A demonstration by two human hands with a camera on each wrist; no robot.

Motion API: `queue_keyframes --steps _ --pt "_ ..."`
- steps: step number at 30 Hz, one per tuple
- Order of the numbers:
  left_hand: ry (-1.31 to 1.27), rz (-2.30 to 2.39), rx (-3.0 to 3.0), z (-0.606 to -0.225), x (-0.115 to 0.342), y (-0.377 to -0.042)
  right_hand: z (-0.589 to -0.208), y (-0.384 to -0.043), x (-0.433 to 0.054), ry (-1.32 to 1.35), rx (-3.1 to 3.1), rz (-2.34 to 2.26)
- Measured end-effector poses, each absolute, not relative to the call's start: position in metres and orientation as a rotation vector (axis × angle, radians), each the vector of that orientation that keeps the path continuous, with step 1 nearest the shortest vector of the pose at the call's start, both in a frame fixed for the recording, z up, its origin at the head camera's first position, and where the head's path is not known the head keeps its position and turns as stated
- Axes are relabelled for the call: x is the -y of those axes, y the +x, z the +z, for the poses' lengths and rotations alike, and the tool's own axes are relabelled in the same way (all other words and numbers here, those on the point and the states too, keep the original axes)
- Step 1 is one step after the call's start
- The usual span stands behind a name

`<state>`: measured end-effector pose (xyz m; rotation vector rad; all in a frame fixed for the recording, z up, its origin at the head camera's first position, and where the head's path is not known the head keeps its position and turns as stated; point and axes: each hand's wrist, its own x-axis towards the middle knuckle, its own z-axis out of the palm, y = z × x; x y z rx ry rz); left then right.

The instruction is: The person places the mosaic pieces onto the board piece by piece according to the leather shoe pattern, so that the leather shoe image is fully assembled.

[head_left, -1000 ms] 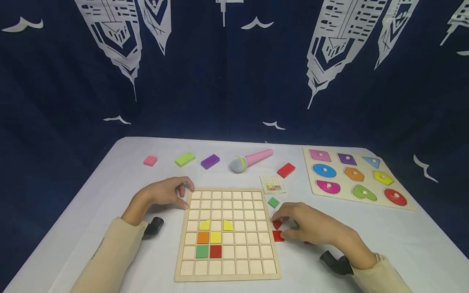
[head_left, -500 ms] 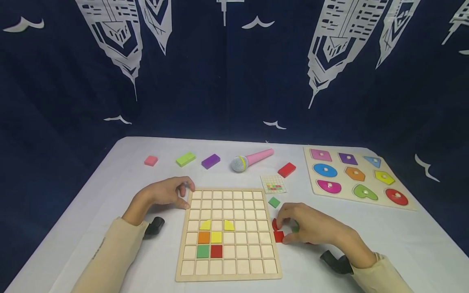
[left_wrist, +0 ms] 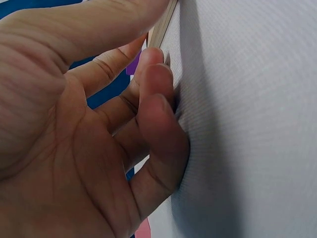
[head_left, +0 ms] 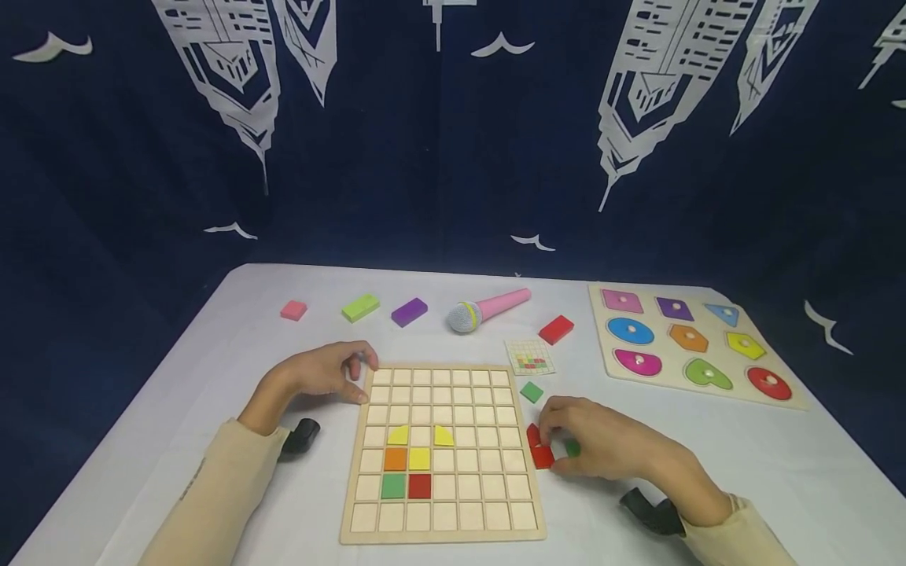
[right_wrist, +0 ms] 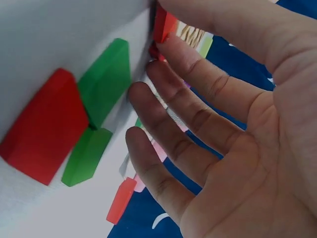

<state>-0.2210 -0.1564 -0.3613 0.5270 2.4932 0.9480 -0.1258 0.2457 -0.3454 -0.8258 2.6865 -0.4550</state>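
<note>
My left hand (head_left: 322, 372) hasn't budged this past second: thumb on the left edge, bent forefinger at the far-left corner of the wooden grid board (head_left: 481, 413), holding that corner, the other fingers loosely curled and the little finger down on the white cloth (left_wrist: 277, 124). The board's tiles match too: two yellow curves (head_left: 443, 436), an orange tile (head_left: 395, 459) beside a yellow one, green beside dark red. Over to the right, and here's the action! My right hand (head_left: 602, 442) has drawn a touch away from the board, and the red square (head_left: 544, 460) has turned a little; the gap between it and the pointed red piece (head_left: 532, 432) has closed up from above, and the sliver of red under my palm has slipped out of sight.

Where is it now? Just off the board's right edge, at the fingertips of my right hand, pinched between thumb and forefinger, the other three fingers held loosely apart. The pointed red piece lies just beyond, by my forefinger. A green piece (head_left: 572, 446) peeks out under my hand; a small green square (head_left: 532, 392) sits farther off, near the pattern card (head_left: 531, 358).

And the angle: the red square's left side leans, far end to the left. My fingers cover part of it, so I can't call a long axis. The pointed red piece aims its tip away from me.
</note>
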Motion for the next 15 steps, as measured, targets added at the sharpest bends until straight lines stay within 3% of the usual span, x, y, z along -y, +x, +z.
queue_keyframes --steps 15 --pt "0.53 0.947 -2.495 -0.36 0.157 -0.221 -0.337 -0.114 -0.223 -0.932 -2.709 -0.432"
